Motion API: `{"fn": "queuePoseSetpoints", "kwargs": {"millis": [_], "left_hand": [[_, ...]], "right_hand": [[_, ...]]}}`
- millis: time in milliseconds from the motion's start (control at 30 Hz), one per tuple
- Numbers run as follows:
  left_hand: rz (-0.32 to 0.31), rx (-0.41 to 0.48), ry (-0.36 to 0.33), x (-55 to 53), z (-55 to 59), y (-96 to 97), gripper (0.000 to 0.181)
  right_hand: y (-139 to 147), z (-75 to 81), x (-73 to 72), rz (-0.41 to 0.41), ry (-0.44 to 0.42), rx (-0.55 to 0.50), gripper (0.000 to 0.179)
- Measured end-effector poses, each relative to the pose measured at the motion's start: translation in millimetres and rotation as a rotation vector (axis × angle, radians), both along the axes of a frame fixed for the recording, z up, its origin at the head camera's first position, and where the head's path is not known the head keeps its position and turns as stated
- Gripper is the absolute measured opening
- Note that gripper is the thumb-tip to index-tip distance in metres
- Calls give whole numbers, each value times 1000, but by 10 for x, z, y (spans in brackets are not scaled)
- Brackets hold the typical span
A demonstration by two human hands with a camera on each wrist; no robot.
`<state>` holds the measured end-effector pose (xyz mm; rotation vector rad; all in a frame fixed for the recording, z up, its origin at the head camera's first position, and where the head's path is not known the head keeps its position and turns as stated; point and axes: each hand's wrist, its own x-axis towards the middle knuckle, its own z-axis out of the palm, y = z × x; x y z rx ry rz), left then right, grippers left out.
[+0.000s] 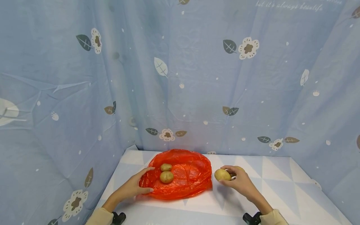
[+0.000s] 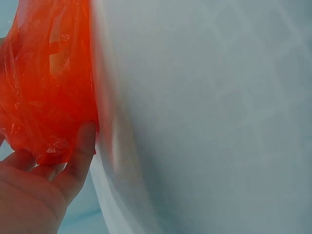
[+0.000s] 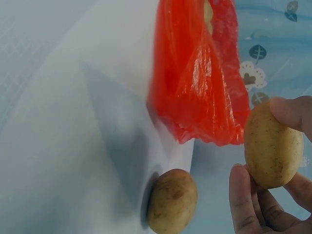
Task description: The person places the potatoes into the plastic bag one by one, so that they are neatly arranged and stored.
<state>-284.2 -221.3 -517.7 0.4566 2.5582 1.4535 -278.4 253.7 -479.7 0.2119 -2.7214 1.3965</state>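
A red plastic bag [image 1: 191,184] lies with its mouth spread wide on the table. Inside it, toward the left, are a smaller potato [image 1: 166,167] and a larger potato [image 1: 167,177]. My left hand [image 1: 137,184] holds the bag's left side, thumb at the near edge and fingers toward the far edge; in the left wrist view the thumb presses the plastic [image 2: 53,97]. Right of the bag, my right hand [image 1: 239,181] grips a yellow potato [image 3: 273,146] between thumb and fingers, above the table. Another potato [image 3: 173,201] rests on the table, mostly hidden behind that hand in the head view.
The table [image 1: 277,178] has a white and pale blue triangle-patterned cover. Blue curtains [image 1: 197,93] with flowers and leaves hang behind it and along both sides. A dark wrist device [image 1: 252,218] sits on the right arm, and a similar one [image 1: 118,218] on the left.
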Motion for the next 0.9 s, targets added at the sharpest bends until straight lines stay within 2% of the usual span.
{"fn": "queuePoseSetpoints", "kwargs": {"millis": [433,700,900], "left_hand": [[-1,-4,-5,-14,15,30,83],[-14,0,-5,-2,41,28,83],[-22,2,-9,-4,47,23,83]], "right_hand": [[-172,102,-30,24,2,-15,54],[-292,153,-54,127,12,-66,52],[-362,172,-59,161,-4,-101,56]]}}
